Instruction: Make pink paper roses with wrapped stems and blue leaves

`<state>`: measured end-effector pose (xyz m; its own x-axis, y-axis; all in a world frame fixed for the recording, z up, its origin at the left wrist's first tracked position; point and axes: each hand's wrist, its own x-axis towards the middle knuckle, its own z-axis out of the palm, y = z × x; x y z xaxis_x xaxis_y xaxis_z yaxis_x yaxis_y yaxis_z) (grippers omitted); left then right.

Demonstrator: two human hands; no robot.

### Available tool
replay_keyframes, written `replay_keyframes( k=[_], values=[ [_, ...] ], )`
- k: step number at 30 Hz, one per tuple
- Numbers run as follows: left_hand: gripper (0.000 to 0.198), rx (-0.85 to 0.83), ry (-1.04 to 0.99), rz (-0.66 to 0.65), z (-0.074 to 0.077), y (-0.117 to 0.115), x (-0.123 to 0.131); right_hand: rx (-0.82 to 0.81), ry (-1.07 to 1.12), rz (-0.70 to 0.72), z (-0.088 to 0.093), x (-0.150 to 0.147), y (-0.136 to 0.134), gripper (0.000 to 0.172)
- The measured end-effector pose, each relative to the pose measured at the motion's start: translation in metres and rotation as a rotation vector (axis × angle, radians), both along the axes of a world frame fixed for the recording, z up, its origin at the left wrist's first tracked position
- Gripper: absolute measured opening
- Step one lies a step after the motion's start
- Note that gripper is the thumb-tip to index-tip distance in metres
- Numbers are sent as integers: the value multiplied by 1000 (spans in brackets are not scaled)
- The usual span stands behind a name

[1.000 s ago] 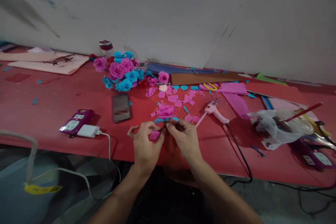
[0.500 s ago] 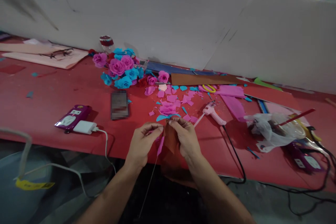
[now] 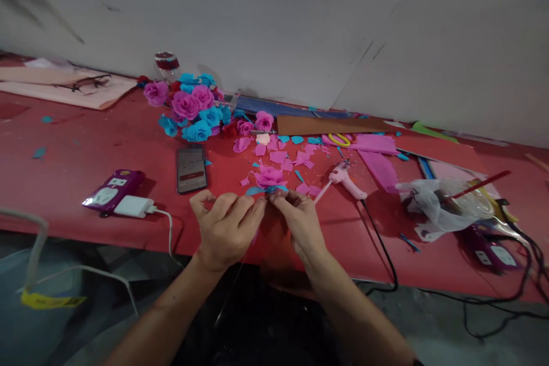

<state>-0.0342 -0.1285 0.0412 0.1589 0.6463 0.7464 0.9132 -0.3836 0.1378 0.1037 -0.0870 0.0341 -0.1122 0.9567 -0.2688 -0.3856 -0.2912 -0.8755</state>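
Note:
Just above the table's front edge, a pink paper flower (image 3: 269, 176) with blue paper leaves (image 3: 255, 190) stands beyond my fingertips. My left hand (image 3: 227, 226) is closed in a pinch at the flower's base, its back turned up. Beside it, my right hand (image 3: 300, 217) pinches at the same base, with thumb and forefinger together. A strip of brown crepe paper (image 3: 274, 246) hangs down from between the hands over the table edge. A thin wire stem (image 3: 225, 300) slants down toward my lap. My fingers hide the exact spot they grip.
Loose pink petals (image 3: 278, 157) lie behind the flower. A pink glue gun (image 3: 348, 182) rests to the right, its cord trailing off the edge. A phone (image 3: 191, 174), a power strip (image 3: 112, 190) and a bunch of paper roses (image 3: 193, 107) are left. A plastic bag (image 3: 424, 209) sits far right.
My left hand has rolled over, from thumb side up to knuckles up, covering the pink strip that hung below it. The right hand stays pinched near the base. The view has shifted slightly.

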Motion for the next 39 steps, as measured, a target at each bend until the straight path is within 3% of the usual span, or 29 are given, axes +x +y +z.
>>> replay_keyframes(
  k=[4, 8, 11, 14, 16, 19, 21, 23, 26, 30, 39],
  values=[
    [17, -95, -147, -19, -10, 4, -2, 14, -47, 27, -2, 0, 1, 9],
    [21, -134, -62, -35, -15, 11, -6, 38, -67, 51, -2, 0, 2, 8],
    [23, -8, -53, 49, -11, 11, -6, 52, -80, 23, -1, 1, 4, 8],
    [18, 178, -279, 231, -2, 2, -1, 56, -83, -13, 2, 2, 4, 10],
    [14, 52, -510, 220, 2, -5, 5, 41, -78, -23, 5, 2, 3, 10],
    [16, -504, -924, 17, 0, -8, 16, 17, -84, -28, 8, 1, 1, 10],
    [18, -721, -1226, -95, -3, -4, 21, 30, -92, -8, 8, 0, -1, 9],
    [19, -757, -1446, -156, -6, 3, 24, 76, -123, 17, 7, 0, -2, 8],
    [16, -751, -1581, -182, -5, 9, 24, 161, -211, 49, 5, 3, -3, 7],
    [17, -816, -1655, -217, -1, 10, 23, 225, -283, 89, 5, 6, -1, 9],
    [21, -777, -1690, -219, 2, 14, 24, 228, -238, 60, 12, 1, 2, 8]
  ],
)
